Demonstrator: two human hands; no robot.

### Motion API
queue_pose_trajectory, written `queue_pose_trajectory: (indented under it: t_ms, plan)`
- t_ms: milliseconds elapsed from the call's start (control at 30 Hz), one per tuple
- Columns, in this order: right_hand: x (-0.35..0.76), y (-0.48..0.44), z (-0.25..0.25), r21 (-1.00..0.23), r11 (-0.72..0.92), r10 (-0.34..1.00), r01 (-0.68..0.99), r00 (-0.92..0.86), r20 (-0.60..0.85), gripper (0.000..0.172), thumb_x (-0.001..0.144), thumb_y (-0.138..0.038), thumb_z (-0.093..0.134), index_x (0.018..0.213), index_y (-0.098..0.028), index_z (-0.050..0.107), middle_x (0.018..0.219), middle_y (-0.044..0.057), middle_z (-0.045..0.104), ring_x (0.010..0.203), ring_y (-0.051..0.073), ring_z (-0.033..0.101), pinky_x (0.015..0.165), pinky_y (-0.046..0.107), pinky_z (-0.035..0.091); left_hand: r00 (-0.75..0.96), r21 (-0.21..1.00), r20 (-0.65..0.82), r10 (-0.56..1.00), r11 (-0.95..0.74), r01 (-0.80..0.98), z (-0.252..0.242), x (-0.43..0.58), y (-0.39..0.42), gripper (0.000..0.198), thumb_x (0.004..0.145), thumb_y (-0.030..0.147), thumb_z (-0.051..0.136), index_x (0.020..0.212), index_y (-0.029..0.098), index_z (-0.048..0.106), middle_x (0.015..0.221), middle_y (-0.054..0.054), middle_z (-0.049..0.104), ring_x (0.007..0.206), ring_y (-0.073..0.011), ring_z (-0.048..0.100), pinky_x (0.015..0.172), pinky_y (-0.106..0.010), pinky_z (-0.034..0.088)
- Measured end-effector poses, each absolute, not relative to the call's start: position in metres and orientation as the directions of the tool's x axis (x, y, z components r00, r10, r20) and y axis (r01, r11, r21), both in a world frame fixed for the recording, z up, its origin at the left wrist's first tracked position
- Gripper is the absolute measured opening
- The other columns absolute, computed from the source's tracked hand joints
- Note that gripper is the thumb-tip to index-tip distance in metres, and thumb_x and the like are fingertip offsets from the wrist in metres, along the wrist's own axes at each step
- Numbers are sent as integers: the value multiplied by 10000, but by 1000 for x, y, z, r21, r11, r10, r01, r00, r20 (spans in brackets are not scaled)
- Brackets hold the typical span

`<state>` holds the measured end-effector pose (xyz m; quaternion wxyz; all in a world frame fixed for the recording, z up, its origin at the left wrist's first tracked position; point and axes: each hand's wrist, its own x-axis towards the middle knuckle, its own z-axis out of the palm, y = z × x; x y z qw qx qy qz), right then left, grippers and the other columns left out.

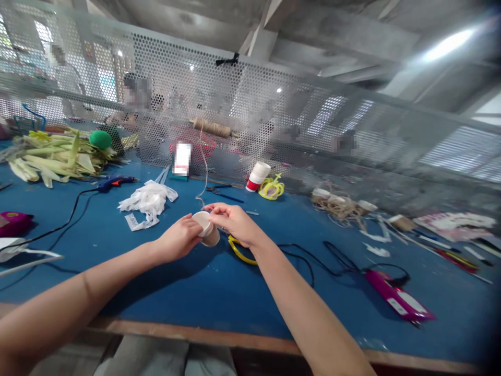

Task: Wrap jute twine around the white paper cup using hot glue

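A small white paper cup (202, 221) is tilted over the blue table, its open mouth toward me. My left hand (180, 238) is closed around its left side, fingers at the rim. The lower part of the cup looks tan, perhaps wrapped; I cannot tell for sure. My right hand (235, 222) pinches at the cup's right rim, where a thin twine (205, 164) comes down from a spool (213, 128) to the fingertips. Beneath the right wrist lie yellow-handled scissors (240, 254), partly hidden.
Crumpled white plastic (148, 201) and a blue glue gun (115, 181) lie left, before pale husks (58, 156). Pliers (227, 194), stacked cups (258, 176) and a yellow loop (272, 188) stand behind. Twine-wrapped cups (340, 203) and a purple power strip (397, 296) are right.
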<state>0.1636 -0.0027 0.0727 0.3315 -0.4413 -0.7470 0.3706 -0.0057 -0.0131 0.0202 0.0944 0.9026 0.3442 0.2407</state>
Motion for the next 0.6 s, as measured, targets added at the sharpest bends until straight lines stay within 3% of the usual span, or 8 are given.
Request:
queue_pose_trajectory:
  t_ms: [67,133,233,600]
  plan:
    - [171,-5,70,-890,320,929,326,-291,227,170,689,-318,588,667,-149,586,1056,82,599,937,162,567,797,287,432,595,464,334,731,-677,571,24,-7,-14,158,799,224,437,721,122,528,730,-68,591,729,-184,555,804,-340,424]
    - [177,-8,67,-889,334,939,314,-195,284,205,666,-356,615,657,-153,588,953,69,629,875,158,577,768,283,442,550,614,271,790,-582,533,28,-7,-15,220,803,290,426,740,113,541,693,-40,572,653,-160,521,660,-277,429]
    - [181,-10,64,-874,353,936,333,-124,330,226,670,-382,619,685,-157,604,786,47,644,745,145,578,715,281,450,549,744,251,798,-522,418,30,-8,-15,248,794,322,432,801,111,561,720,-11,575,677,-143,507,635,-238,404]
    - [179,-5,51,-897,320,947,303,-90,307,230,663,-376,625,700,-151,593,680,16,605,623,119,527,635,258,427,610,788,241,755,-519,331,34,-7,-21,245,796,281,448,892,100,583,847,-30,638,794,-167,553,724,-237,417]
